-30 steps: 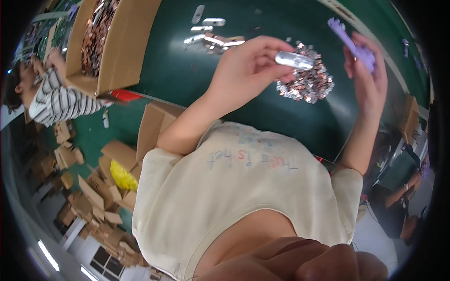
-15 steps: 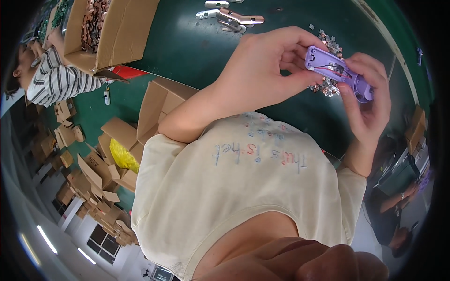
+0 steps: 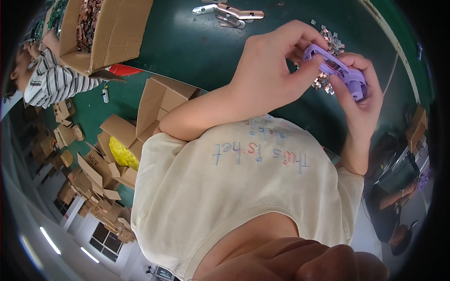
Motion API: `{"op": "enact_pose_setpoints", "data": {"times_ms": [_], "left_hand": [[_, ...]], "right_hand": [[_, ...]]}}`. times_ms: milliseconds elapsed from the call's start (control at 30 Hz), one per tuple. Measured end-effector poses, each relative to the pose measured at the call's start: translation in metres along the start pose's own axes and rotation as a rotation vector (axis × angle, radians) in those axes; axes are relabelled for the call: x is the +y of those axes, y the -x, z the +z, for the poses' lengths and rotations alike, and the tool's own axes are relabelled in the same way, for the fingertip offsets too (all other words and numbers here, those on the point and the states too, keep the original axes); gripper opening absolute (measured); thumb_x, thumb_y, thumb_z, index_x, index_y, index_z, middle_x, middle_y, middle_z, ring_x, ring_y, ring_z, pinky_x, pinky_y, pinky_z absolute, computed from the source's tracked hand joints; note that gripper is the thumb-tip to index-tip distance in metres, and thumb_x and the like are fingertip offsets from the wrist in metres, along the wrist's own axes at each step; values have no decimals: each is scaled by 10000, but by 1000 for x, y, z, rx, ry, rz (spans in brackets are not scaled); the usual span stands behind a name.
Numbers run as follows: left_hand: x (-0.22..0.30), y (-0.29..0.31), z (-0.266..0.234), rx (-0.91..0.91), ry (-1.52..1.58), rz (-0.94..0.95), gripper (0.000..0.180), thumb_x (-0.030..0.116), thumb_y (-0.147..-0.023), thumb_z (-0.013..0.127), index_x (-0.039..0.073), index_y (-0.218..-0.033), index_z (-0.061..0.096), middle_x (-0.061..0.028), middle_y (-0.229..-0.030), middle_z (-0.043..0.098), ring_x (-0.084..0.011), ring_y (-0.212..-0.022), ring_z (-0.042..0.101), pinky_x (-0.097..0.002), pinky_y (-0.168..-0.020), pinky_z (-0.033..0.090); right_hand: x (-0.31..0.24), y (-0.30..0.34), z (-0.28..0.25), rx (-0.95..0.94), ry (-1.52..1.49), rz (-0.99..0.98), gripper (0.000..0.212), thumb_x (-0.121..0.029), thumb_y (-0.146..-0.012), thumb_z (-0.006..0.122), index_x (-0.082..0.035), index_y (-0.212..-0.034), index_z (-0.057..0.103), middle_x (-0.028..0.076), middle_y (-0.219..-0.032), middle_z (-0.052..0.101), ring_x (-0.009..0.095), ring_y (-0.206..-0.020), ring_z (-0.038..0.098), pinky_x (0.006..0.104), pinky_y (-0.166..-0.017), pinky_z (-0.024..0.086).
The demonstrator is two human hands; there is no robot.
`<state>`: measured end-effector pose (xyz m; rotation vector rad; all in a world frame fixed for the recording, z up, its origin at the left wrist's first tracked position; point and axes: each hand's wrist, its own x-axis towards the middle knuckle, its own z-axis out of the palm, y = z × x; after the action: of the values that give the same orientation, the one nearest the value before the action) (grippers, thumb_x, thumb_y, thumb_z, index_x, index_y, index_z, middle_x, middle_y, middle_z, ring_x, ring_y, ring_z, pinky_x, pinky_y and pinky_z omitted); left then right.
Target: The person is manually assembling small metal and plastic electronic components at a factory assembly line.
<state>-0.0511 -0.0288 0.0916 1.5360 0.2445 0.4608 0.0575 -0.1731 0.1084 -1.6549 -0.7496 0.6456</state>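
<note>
A purple plastic housing (image 3: 355,84) with a rounded cup-like end is held between both hands above the table. My left hand (image 3: 283,65) grips its far-left end, thumb pressed onto the open inside. My right hand (image 3: 368,86) is wrapped round the rounded end, its thumb along the near edge. The thumb and the tilt hide much of the inside. Beneath and behind the housing lies a heap of small shiny metal pieces (image 3: 333,43), partly covered by the hands.
Several long metallic shells (image 3: 228,14) lie on the dark green table (image 3: 187,51). A large cardboard box (image 3: 121,35) with copper-coloured parts stands at left. Open cartons (image 3: 161,96) and a yellow bag (image 3: 123,153) sit below. One person (image 3: 61,77) works at left, another (image 3: 386,210) at right.
The housing has tilted, so less of its inside and wiring shows. My left thumb has moved from its edge onto the inside. My right hand has shifted slightly left.
</note>
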Motion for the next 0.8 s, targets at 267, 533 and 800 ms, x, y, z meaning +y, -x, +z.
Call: {"op": "enact_pose_setpoints", "data": {"times_ms": [267,533,800], "left_hand": [[-27,-3,-10,75,-173,290,182,-53,-745,638,-22,-908,563,-54,-831,565,-90,-686,526,-201,-621,433],[-41,-17,-19,365,-384,120,408,201,-734,736,-1,-1030,541,-83,-855,574,-157,-824,553,-278,-720,469],[-76,-59,-117,90,-1386,217,214,60,-763,591,53,-977,605,-86,-887,589,-278,-862,561,-364,-743,469]], "right_hand": [[14,-7,13,71,202,-336,262,85,-708,648,38,-934,524,77,-895,541,95,-772,523,195,-682,432],[48,-126,-28,-131,-80,192,297,-201,-765,641,-15,-984,565,17,-850,558,93,-708,520,222,-637,416],[103,-293,-76,220,46,160,195,-72,-798,572,34,-961,561,54,-773,573,141,-673,542,248,-633,453]]}}
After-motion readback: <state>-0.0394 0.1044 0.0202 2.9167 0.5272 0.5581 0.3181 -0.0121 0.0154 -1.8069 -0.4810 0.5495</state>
